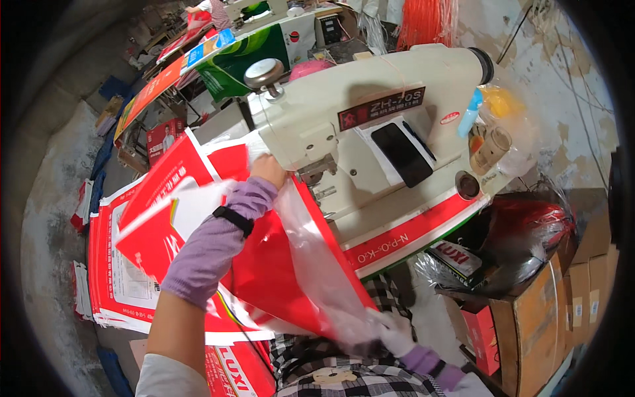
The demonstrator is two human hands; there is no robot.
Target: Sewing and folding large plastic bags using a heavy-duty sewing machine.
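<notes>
A red and white plastic sack (264, 268) with a translucent liner (309, 248) stretches between my hands beside a cream sewing machine (304, 112). Closed at the sack's upper end is my left hand (270, 171), close to the needle and presser foot (321, 175); its fingertips are partly hidden. My right hand (395, 333), in a pale glove and blurred by motion, grips the near end of the sack and liner by my lap. The sack's edge runs fairly straight from one hand to the other. Purple sleeves cover both forearms.
More printed red and white sacks (109, 264) lie stacked at the left. A black phone (402, 155) and a cup (491, 151) rest on the machine. Cardboard boxes (539, 327) stand at the right. Farther back, a person (217, 12) is by another machine.
</notes>
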